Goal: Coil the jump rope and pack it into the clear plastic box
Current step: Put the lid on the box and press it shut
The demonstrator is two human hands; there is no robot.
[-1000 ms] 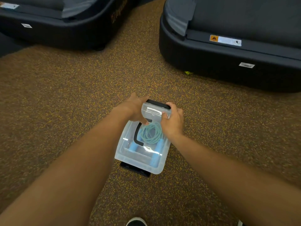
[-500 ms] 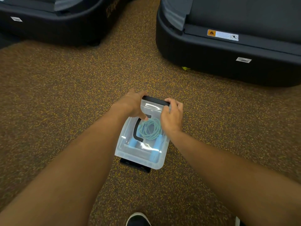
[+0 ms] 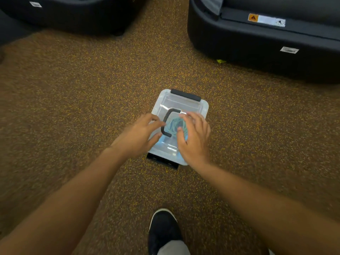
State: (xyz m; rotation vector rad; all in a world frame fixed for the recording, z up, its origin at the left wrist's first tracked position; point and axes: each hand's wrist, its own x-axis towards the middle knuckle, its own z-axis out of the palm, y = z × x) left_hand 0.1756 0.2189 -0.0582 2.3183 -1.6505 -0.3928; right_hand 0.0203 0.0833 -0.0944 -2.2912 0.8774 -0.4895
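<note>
The clear plastic box (image 3: 184, 103) sits on the speckled floor with its lid on. A black latch (image 3: 185, 94) lies flat at its far end and another black latch (image 3: 162, 161) sticks out at the near end. Through the lid I see the coiled teal jump rope (image 3: 174, 125) and a black carry handle (image 3: 166, 119). My left hand (image 3: 139, 136) hovers at the box's left side, fingers spread. My right hand (image 3: 193, 138) is over the right half of the lid, fingers apart, covering part of the rope. Neither hand holds anything.
Two black treadmill bases stand beyond the box, one at the far left (image 3: 73, 13) and one at the far right (image 3: 266, 43). A small yellow scrap (image 3: 220, 61) lies by the right base. My black shoe (image 3: 163, 230) is near the bottom edge.
Both hands have left the far latch and drawn back toward me over the lid's middle. The far latch now lies flat against the box. The view has shifted a little.
</note>
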